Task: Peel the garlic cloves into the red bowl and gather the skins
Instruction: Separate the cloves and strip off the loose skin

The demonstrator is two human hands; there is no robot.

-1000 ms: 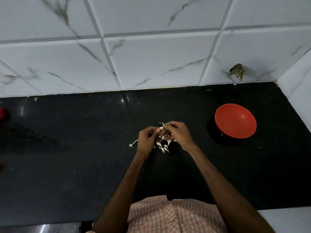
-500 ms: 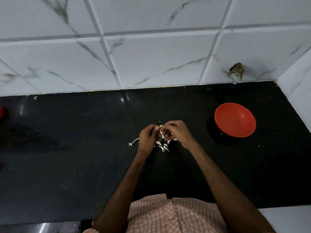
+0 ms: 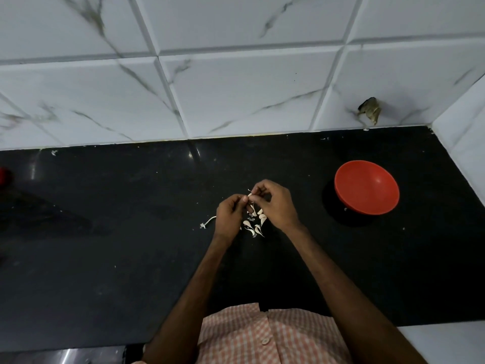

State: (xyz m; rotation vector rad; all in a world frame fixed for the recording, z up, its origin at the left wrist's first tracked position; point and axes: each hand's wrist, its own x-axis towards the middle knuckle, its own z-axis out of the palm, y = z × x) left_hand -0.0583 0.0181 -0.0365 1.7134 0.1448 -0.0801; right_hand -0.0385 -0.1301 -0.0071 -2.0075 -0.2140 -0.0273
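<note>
Both hands meet above the middle of the black counter. My left hand and my right hand pinch a small pale garlic clove between their fingertips, most of it hidden by the fingers. Below the hands lies a little heap of pale garlic cloves and skins. A thin white garlic stem lies just left of my left hand. The red bowl stands on the counter to the right, well apart from the hands, and looks bare inside.
White marble-look tiles form the back wall, and a white side wall closes the right end. A red object shows at the far left edge. The black counter ends at its front edge near my checked shirt.
The hands stay together over the heap, with only small finger movements on the clove. The bowl and the heap have not moved.
</note>
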